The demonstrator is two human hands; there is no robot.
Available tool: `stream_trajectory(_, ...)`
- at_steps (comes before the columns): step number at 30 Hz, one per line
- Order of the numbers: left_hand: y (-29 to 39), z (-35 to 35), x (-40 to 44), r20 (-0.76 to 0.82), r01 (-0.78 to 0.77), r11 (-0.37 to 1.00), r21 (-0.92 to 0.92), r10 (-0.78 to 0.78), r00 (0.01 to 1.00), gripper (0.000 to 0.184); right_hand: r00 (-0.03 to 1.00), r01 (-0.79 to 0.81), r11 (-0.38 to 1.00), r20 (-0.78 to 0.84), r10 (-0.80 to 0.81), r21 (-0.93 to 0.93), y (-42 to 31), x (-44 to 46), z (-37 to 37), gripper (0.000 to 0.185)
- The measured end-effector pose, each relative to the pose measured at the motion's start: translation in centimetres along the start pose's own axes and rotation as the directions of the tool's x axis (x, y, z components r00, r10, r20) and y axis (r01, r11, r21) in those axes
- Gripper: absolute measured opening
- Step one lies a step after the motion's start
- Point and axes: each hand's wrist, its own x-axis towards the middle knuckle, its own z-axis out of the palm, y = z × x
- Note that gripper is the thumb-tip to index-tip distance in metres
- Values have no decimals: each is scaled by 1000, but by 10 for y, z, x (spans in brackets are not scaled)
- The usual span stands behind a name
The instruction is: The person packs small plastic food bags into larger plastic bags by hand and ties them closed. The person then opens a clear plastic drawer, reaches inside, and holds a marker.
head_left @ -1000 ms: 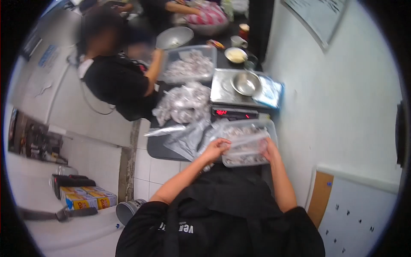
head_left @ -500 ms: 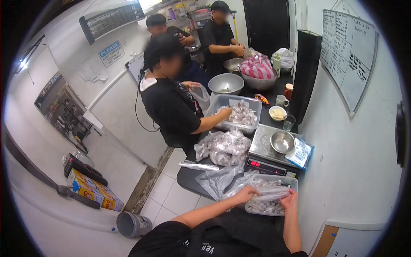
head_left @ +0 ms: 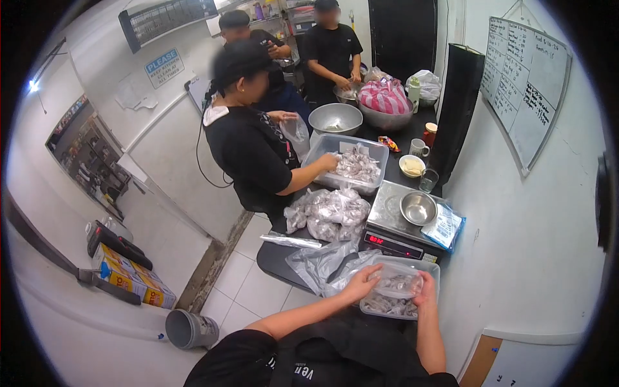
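Note:
Between my hands a clear plastic bag [head_left: 398,281] is stretched over a clear plastic bin [head_left: 432,269]. Small greyish pieces show through the bag; whether they are inside it or beneath it I cannot tell. My left hand [head_left: 362,284] pinches the bag's left side, and my right hand [head_left: 425,291] grips its right end. In the bin lie many small clear-wrapped packets [head_left: 390,305]. Loose clear plastic bags [head_left: 322,263] lie on the dark table left of the bin. Just beyond it stands a digital scale [head_left: 394,248] with a metal bowl [head_left: 418,208] on top.
Filled plastic bags [head_left: 330,211] sit left of the scale. A co-worker's hand [head_left: 330,162] reaches into a larger bin [head_left: 382,155] behind them. A glass [head_left: 428,181], a mug [head_left: 418,148] and a small bowl [head_left: 411,166] stand near the right wall [head_left: 516,258].
The bag between my hands has gone from a narrow, bunched strip to a wider, spread shape with pieces showing through. Both hands have risen slightly. My view has shifted a little.

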Motion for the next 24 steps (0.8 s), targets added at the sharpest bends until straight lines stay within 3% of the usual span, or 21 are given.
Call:
stream_trajectory(2,-1,-2,-3,-33,-18,997,69,20,999,49,988,-32,997,152,43,-75,2,7,-3,22)
stream_trajectory(3,2,-3,-7,-12,-7,995,100,8,1000,53,987,-30,996,153,42,-79,4,7,0,22)
stream_trajectory(6,-3,4,-16,11,19,986,166,-21,1000,60,997,73,987,17,-72,-140,12,5,4,25)
stream_trajectory(8,-10,8,-17,12,29,979,203,-32,999,64,985,133,910,-48,-164,-392,13,10,1,28)
stream_trajectory(11,-20,10,-18,30,67,974,219,-75,997,69,983,155,844,-8,-185,-514,10,15,-9,36)
stream_trajectory(13,-26,10,-18,-11,1,974,228,2,1000,71,984,153,849,3,-175,-506,9,16,-10,38)
stream_trajectory(20,-28,13,-25,-48,50,973,226,-40,998,67,998,44,961,64,-28,-273,10,5,8,43)
stream_trajectory(24,-14,12,-29,-20,53,976,209,-50,999,66,998,24,971,68,-8,-238,11,11,-5,43)
